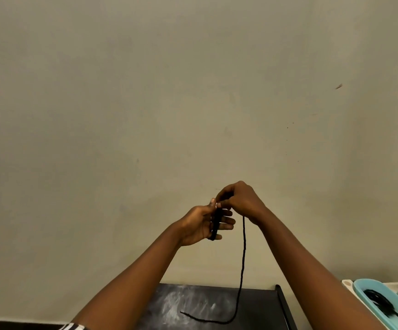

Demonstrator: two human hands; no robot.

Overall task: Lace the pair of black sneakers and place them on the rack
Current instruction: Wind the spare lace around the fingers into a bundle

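Observation:
Both hands are raised in front of a plain wall. My left hand has a black shoelace wound in a coil round its straight fingers, with the thumb on top. My right hand pinches the lace at the top of the coil. The free end of the lace hangs down and trails onto the black rack top below. No sneakers are in view.
The black rack top has pale scuff marks and a raised right edge. At the bottom right stands a light blue tray with another black lace in it. A beige wall fills the rest.

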